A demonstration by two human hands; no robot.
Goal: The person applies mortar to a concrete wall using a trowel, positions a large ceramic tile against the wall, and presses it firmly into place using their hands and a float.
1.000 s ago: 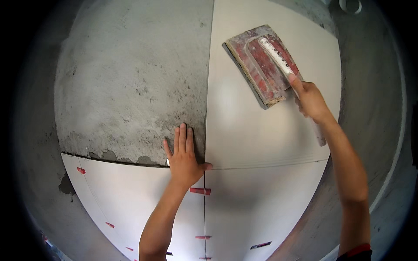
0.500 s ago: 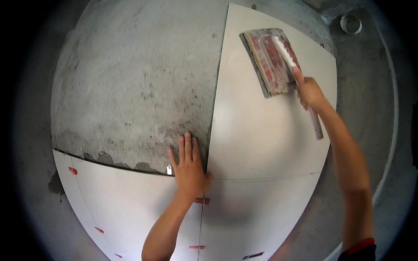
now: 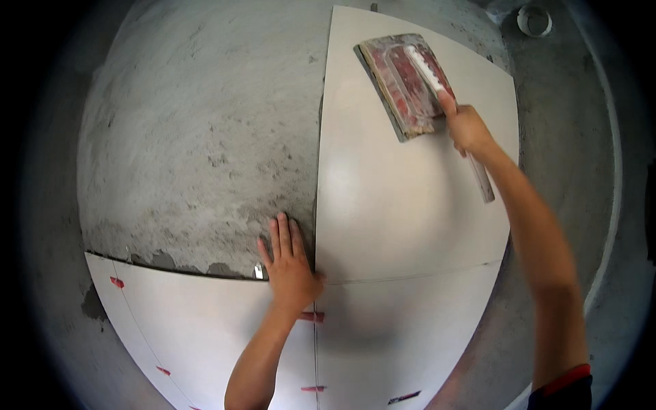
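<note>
My left hand [image 3: 290, 273] lies spread at the junction of the white tiles, its fingers on the bare grey cement [image 3: 191, 150] and its thumb beside the seam. My right hand [image 3: 468, 133] grips the handle of a red, mortar-smeared rectangular float [image 3: 403, 89] with a grey pad, over the upper right tile [image 3: 383, 198]. A long pale bar [image 3: 484, 186] extends below that hand. A small silver clip [image 3: 258, 272] sits at the tile edge left of my left hand.
The lower left tile [image 3: 184, 328] and lower right tile [image 3: 403, 321] carry several red wedges [image 3: 313, 389] along seams. A small dark label [image 3: 403, 397] is on the lower right tile. A round pipe opening [image 3: 533, 20] is at top right, beside a grey cement surface [image 3: 560, 123].
The float in my right hand has moved higher on the upper right tile. My left hand stays at the junction. The view has shifted, showing more of that tile's top edge.
</note>
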